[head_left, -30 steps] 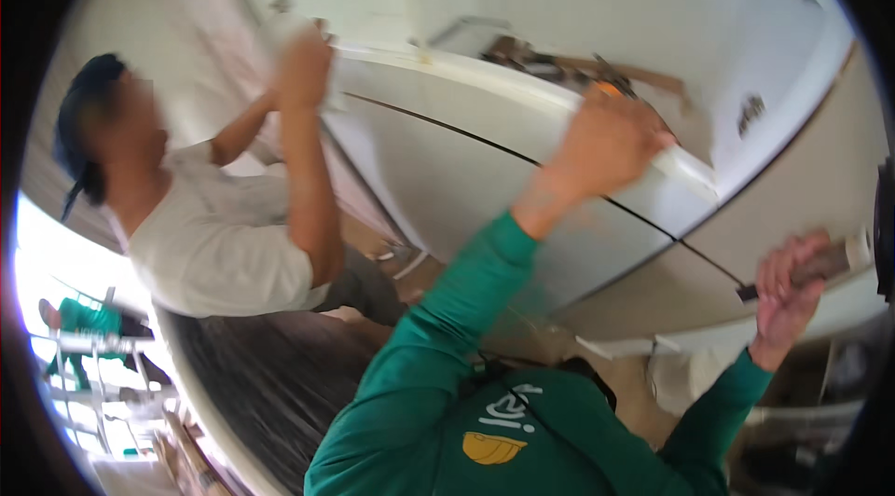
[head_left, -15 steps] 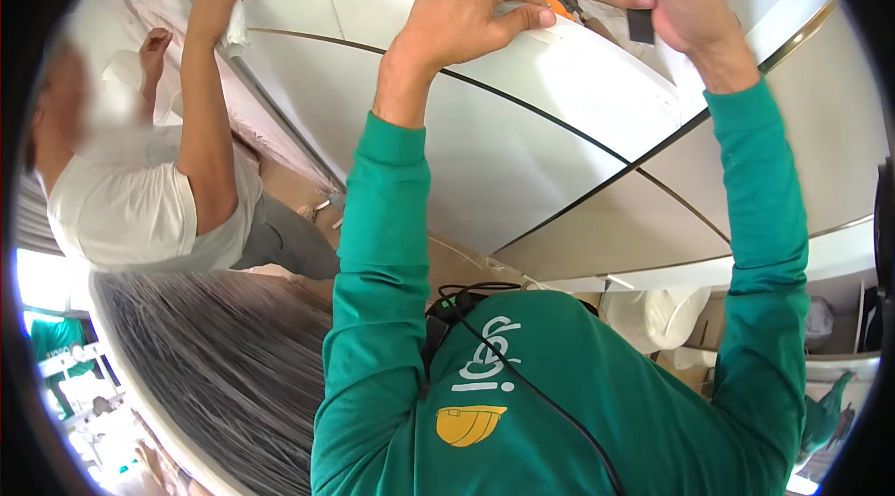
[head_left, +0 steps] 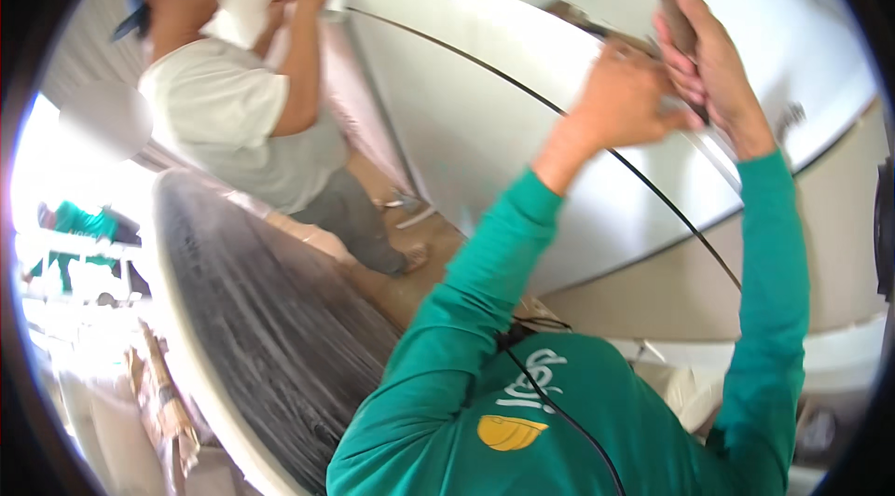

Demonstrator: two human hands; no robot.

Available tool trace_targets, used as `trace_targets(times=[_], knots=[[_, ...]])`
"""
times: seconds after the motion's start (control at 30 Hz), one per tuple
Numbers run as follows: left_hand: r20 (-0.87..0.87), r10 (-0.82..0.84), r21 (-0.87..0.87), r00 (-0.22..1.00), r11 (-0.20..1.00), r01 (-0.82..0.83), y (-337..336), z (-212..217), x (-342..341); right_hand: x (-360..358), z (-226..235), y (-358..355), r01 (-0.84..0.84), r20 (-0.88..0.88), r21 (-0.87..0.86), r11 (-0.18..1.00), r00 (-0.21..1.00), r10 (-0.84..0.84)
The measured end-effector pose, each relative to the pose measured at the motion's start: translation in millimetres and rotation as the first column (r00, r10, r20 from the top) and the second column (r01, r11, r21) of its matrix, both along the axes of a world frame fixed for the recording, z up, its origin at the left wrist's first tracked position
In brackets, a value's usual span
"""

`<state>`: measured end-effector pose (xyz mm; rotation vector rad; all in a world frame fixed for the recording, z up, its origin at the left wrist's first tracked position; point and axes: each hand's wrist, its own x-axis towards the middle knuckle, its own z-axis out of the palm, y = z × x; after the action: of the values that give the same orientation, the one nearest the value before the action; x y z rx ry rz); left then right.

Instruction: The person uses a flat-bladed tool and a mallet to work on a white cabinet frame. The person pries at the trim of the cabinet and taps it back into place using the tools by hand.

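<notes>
My right hand (head_left: 716, 67) is closed around a brown-handled tool (head_left: 675, 16), held tilted with its pale, blunt end pointing up. The tool's lower end is mostly hidden by my hands. Beside it, just to the left, my left hand (head_left: 626, 97) hovers over the edge of a white curved panel (head_left: 485, 34), its thumb apart from the fingers. Motion smears that hand, and I see nothing held in it; whether it touches the tool, I cannot tell. Behind my hands, some blurred tools (head_left: 573, 16) lie in the recess past the panel's edge.
At the left, a person in a white shirt (head_left: 219, 90) reaches up to the panel's far end. A dark, film-covered panel with a pale rim (head_left: 270, 310) stands at my lower left. A black cable (head_left: 559, 403) runs down my green shirt. Another person (head_left: 84, 221) is far left.
My left hand has left the panel's edge and moved right, close to the right hand. The right hand has turned the tool, so its pale end points up. The view has shifted.
</notes>
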<state>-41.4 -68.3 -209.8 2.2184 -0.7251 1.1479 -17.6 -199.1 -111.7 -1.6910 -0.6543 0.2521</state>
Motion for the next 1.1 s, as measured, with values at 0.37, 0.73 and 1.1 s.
trace_targets(times=[0.37,0.73,1.1], knots=[[-0.032,0.037,-0.174,0.999,0.984,-0.042,-10.4,-6.4,-6.4,-2.2,0.5,3.3,0.122,0.020,0.026,0.992,0.992,-0.122],[0.068,0.088,-0.162,0.994,0.984,-0.076,-10.8,-10.0,6.6,-7.6,3.2,4.3,0.186,-0.035,0.006,0.983,0.982,-0.186],[-0.028,0.050,-0.105,0.998,0.993,-0.053,-8.6,-9.4,9.8,-1.6,1.0,-3.1,0.102,0.139,-0.068,0.992,0.986,-0.092]])
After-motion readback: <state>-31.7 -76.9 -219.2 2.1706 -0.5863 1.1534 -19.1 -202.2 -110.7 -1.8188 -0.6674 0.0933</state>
